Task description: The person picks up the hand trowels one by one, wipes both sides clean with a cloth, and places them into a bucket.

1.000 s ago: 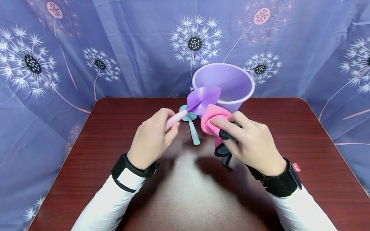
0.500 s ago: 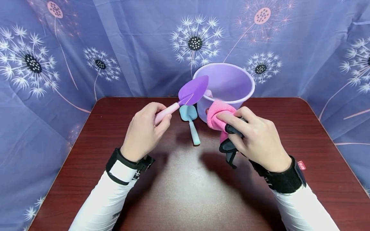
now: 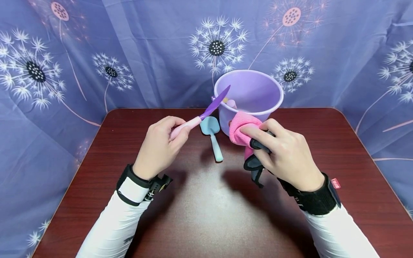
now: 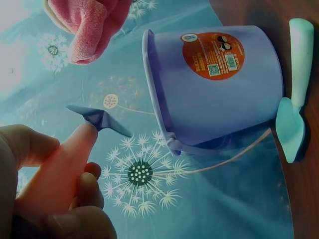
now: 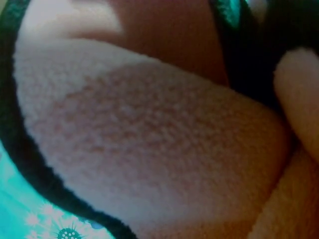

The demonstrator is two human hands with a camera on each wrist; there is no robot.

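My left hand (image 3: pixel 161 145) grips the pink handle of a toy shovel (image 3: pixel 214 104); its purple blade is turned edge-on in the head view. The blade's tip overlaps the left rim of a lilac bucket (image 3: pixel 271 107); whether they touch I cannot tell. My right hand (image 3: pixel 285 152) holds a bunched cloth (image 3: pixel 242 125), pink and fluffy, with grey parts edged in black hanging below. This cloth is in front of the bucket, apart from the shovel. In the right wrist view the cloth (image 5: pixel 144 129) fills most of the picture. On the table lies a mint-green toy shovel (image 3: pixel 217 148), left of the bucket.
The bucket stands near the back edge of a dark red wooden table (image 3: pixel 106 200). Inside it a pink rounded end (image 3: pixel 231 104) and a small yellowish piece show. A blue dandelion-print curtain (image 3: pixel 161 53) hangs behind and at both sides.
Both hands have moved apart: the left with the purple shovel to the left, the right slightly right with the cloth. The shovel's blade has rolled from broadside to edge-on.
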